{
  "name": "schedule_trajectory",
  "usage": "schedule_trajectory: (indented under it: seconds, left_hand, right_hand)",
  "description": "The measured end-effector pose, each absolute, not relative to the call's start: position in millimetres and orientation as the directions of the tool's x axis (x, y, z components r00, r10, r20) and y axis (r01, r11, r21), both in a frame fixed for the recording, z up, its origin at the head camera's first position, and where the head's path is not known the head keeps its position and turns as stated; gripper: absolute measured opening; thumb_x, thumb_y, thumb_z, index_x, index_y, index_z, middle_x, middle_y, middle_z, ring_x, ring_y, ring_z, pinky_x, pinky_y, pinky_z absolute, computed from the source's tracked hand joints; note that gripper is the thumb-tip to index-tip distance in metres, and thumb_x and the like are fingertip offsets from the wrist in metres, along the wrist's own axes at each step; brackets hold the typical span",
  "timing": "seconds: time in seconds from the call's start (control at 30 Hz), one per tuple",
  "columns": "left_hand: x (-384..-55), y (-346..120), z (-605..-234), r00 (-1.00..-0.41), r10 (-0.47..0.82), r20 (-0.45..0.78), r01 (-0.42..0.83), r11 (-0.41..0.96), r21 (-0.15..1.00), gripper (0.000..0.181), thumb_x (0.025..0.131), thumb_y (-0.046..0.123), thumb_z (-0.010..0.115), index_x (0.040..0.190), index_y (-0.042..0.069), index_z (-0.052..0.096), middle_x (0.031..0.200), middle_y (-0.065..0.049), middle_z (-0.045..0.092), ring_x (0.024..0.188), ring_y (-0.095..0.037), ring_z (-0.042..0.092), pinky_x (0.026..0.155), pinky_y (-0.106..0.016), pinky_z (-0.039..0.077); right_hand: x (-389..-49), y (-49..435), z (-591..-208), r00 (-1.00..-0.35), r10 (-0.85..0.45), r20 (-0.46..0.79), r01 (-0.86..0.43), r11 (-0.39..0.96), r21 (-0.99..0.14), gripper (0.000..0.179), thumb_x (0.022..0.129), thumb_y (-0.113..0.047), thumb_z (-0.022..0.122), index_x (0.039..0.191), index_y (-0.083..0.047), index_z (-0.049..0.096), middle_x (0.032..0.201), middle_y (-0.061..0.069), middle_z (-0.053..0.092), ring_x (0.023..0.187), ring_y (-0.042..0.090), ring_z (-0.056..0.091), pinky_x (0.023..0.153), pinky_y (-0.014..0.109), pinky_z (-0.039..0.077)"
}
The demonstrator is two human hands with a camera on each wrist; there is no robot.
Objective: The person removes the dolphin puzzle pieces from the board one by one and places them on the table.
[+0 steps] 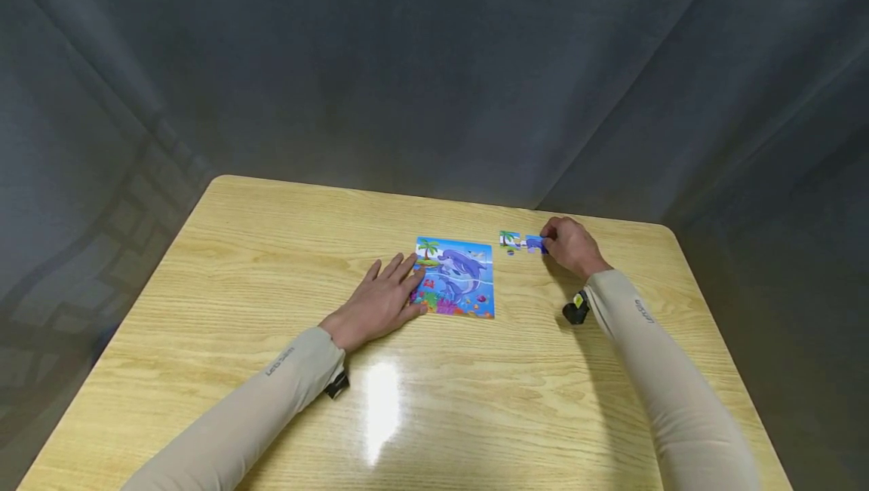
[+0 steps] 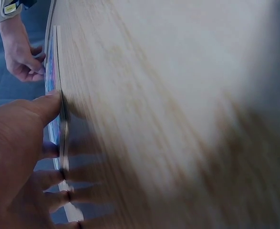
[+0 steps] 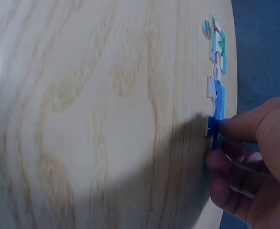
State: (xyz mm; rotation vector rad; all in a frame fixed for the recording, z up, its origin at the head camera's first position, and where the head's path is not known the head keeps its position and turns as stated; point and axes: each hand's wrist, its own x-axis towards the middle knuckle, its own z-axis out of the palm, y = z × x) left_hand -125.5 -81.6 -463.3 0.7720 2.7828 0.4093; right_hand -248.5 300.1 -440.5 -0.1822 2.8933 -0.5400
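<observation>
Head view shows me the left hand (image 1: 376,302), fingers spread, touching the dolphin picture's (image 1: 465,272) left edge; farther right, the right hand (image 1: 573,250) pinches the blue piece (image 1: 534,243) beside the palm-tree piece (image 1: 508,239). I'd pinch lightly and level so neither piece lifts. Glare marks the near wood-grain desk (image 1: 489,415); dark curtain (image 1: 421,69) hangs beyond.

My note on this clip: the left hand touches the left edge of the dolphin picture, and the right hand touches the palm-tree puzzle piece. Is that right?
Not quite: the right hand touches the blue dolphin piece, as the right wrist view shows; the palm-tree puzzle piece lies clear of it. The left hand does touch the left edge of the dolphin picture.
</observation>
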Motion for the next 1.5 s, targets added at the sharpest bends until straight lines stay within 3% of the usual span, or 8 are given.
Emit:
schedule_trajectory:
  seconds: [0.27, 0.67, 1.07, 1.2, 1.5]
  left_hand:
    - [-127, -83, -464, -0.836, 0.531, -0.139, 0.469, 0.822, 0.324, 0.074, 0.111, 0.057, 0.045, 0.169, 0.012, 0.031, 0.181, -0.013, 0.015, 0.168, -0.039, 0.015, 0.133, -0.068, 0.019]
    - [-129, -83, -464, -0.838, 0.53, -0.134, 0.472, 0.825, 0.31, 0.075, 0.111, 0.057, 0.046, 0.169, 0.012, 0.032, 0.18, -0.014, 0.016, 0.168, -0.04, 0.016, 0.132, -0.068, 0.02]
    - [-126, -83, -459, -0.84, 0.532, -0.11, 0.476, 0.818, 0.322, 0.074, 0.111, 0.055, 0.049, 0.168, 0.01, 0.036, 0.179, -0.017, 0.02, 0.166, -0.042, 0.019, 0.131, -0.07, 0.021]
    - [-126, -82, -461, -0.839, 0.532, -0.116, 0.474, 0.818, 0.326, 0.074, 0.111, 0.056, 0.048, 0.168, 0.011, 0.034, 0.179, -0.016, 0.019, 0.167, -0.042, 0.018, 0.131, -0.07, 0.021]
    - [-124, -81, -462, -0.836, 0.533, -0.129, 0.473, 0.82, 0.322, 0.073, 0.112, 0.055, 0.046, 0.169, 0.012, 0.032, 0.18, -0.014, 0.016, 0.168, -0.04, 0.016, 0.132, -0.068, 0.02]
  right_hand:
    - [-249, 294, -436, -0.976, -0.13, -0.172, -0.049, 0.912, -0.407, 0.016, 0.107, -0.01, 0.059, 0.117, 0.0, 0.068, 0.114, 0.021, 0.071, 0.096, 0.031, 0.066, 0.089, 0.049, 0.055]
    - [-238, 268, -429, -0.95, -0.273, -0.15, -0.185, 0.881, -0.435, 0.013, 0.107, -0.009, 0.061, 0.114, -0.001, 0.068, 0.122, 0.021, 0.065, 0.1, 0.033, 0.063, 0.088, 0.047, 0.053]
    - [-225, 230, -431, -0.912, -0.38, -0.153, -0.286, 0.858, -0.426, 0.014, 0.103, -0.011, 0.07, 0.114, -0.004, 0.074, 0.113, 0.015, 0.069, 0.093, 0.026, 0.064, 0.085, 0.044, 0.054]
    - [-222, 224, -433, -0.894, -0.416, -0.167, -0.307, 0.84, -0.448, 0.018, 0.102, -0.013, 0.072, 0.117, -0.003, 0.074, 0.115, 0.015, 0.069, 0.096, 0.026, 0.065, 0.087, 0.043, 0.055]
    - [-213, 214, -428, -0.861, -0.461, -0.214, -0.359, 0.85, -0.386, 0.034, 0.101, -0.017, 0.075, 0.131, -0.002, 0.069, 0.121, 0.014, 0.065, 0.101, 0.025, 0.062, 0.091, 0.044, 0.055]
